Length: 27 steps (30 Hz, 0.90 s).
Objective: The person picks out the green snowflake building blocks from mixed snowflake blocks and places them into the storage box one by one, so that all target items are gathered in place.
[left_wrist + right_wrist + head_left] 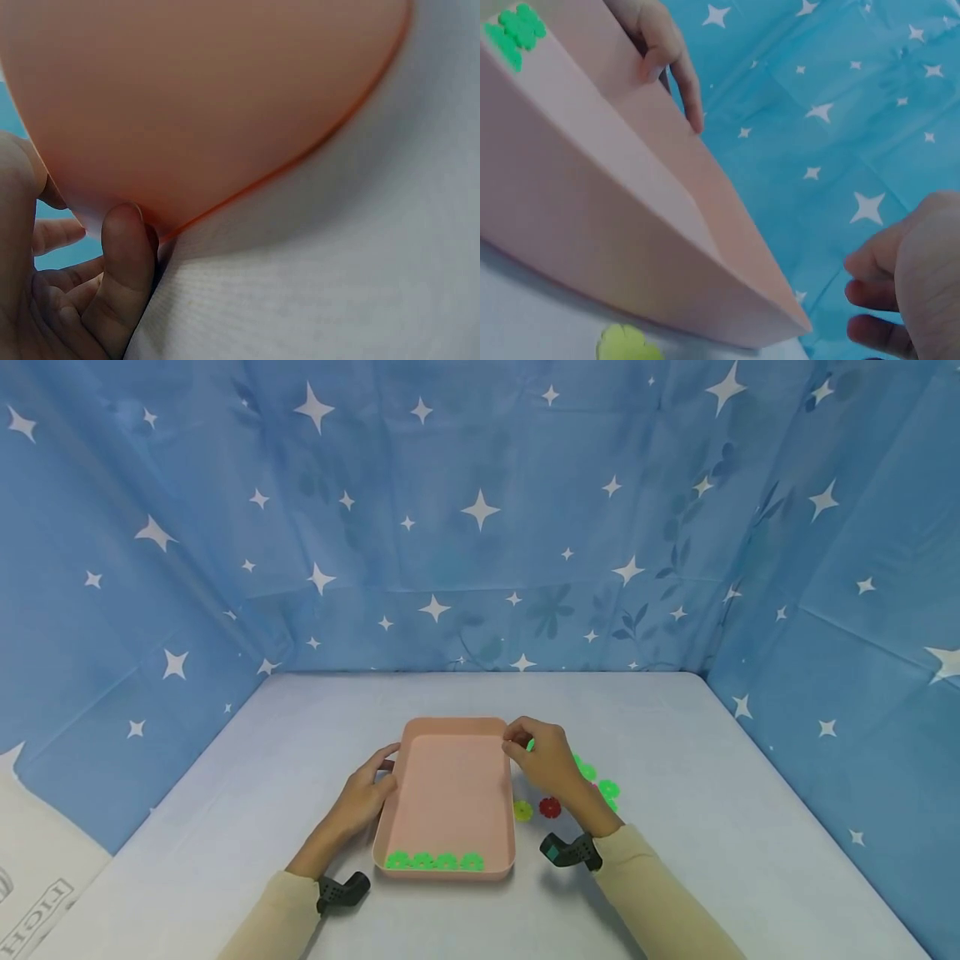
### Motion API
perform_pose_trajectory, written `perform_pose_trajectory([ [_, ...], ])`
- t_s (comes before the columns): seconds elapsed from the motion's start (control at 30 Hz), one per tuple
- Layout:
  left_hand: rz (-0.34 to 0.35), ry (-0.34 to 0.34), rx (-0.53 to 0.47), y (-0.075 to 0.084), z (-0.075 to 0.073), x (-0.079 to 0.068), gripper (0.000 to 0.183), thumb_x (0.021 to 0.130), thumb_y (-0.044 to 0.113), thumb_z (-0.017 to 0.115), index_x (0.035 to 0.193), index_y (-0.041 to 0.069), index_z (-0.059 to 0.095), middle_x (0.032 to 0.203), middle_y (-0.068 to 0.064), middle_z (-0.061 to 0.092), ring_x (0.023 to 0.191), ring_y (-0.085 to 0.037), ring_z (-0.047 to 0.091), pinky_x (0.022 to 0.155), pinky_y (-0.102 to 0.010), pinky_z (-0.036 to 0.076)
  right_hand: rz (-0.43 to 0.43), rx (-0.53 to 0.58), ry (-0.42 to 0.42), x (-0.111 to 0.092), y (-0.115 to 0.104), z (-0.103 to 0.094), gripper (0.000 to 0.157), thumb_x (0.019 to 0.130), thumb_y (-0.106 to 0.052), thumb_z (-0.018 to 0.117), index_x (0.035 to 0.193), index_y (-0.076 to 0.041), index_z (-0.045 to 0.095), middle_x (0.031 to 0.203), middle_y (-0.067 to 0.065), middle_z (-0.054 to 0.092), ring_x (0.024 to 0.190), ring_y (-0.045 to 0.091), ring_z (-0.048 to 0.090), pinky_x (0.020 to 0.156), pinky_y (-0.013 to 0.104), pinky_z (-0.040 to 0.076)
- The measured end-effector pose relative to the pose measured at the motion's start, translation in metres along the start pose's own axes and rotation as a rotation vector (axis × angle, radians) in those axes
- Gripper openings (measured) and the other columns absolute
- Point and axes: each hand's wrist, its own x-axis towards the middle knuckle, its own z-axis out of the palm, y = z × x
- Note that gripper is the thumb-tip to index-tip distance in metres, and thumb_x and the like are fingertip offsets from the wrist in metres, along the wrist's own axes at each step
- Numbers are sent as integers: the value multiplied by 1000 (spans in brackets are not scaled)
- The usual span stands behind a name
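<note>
- Pink rectangular tray (453, 793) sits lower centre of the head frame, open side up; its long axis runs top to bottom, one short end toward the lower edge.
- Likely step: lining up flower pieces; four green flowers (422, 862) stand in a row along that lower end.
- Left hand (362, 799) grasps the tray's left edge, thumb against the outer wall.
- Right hand (546, 758), by the upper-right corner, has bent fingers; I cannot tell whether they pinch anything.
- Next move probably calls for a secure pinch on one piece.

Ahead and either side of me: blue curtain (450, 552), white stars (480, 510) | ahead, to my right: printed leaves (634, 620) | before me: white tabletop (645, 727) | my lower left: boxed lettering (47, 906)
</note>
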Motion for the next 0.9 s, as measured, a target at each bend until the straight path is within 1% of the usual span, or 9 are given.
perform_pose_trajectory([
  [0.07,0,-4,6,0,0,0,62,96,17,45,157,17,37,136,-16,57,101,-25,66,87,-43,53,34,-26,15,0,5,1,8,93,-10,70,96,-3,71,78,-1,66,71,16,57,60,31,47],
  [0.17,2,2,21,0,0,0,62,96,17,44,157,17,38,135,-16,57,101,-26,65,87,-42,52,83,-74,27,2,12,2,6,91,-8,70,96,-4,72,82,0,67,77,18,60,69,35,50],
  [0.27,2,10,30,-1,0,1,62,96,17,44,157,17,38,135,-17,58,104,-28,64,89,-44,51,115,-118,27,4,18,2,7,90,-7,71,96,-5,72,87,4,69,85,23,61,77,41,50],
  [0.37,0,13,31,-1,0,1,62,95,17,44,157,18,38,136,-17,58,108,-29,63,92,-47,50,149,-164,16,6,22,3,11,90,-7,70,100,-5,73,94,8,70,92,29,59,82,45,49],
  [0.47,-5,8,25,-2,-1,1,62,96,16,45,157,18,38,136,-17,58,107,-29,63,90,-46,51,187,-195,4,6,26,4,15,90,-7,70,104,-4,75,99,10,71,95,31,59,84,47,49],
  [0.63,-3,-2,11,-3,-4,-1,61,97,17,44,157,17,37,136,-18,57,100,-26,65,83,-39,53,233,-232,1,5,35,6,20,90,-7,70,109,-2,75,103,13,72,100,31,59,87,46,51],
  [0.73,3,-12,-6,-1,-4,0,61,98,17,44,158,17,36,136,-18,56,99,-25,66,83,-39,54,269,-276,-2,6,39,5,25,90,-8,68,113,-1,75,110,14,71,105,33,56,91,46,50],
  [0.9,7,-15,-12,-1,-3,0,62,97,15,44,158,16,36,136,-19,56,101,-26,66,84,-41,53,337,-334,-25,5,43,2,33,90,-9,65,120,0,72,120,17,70,105,35,52,89,46,50],
])
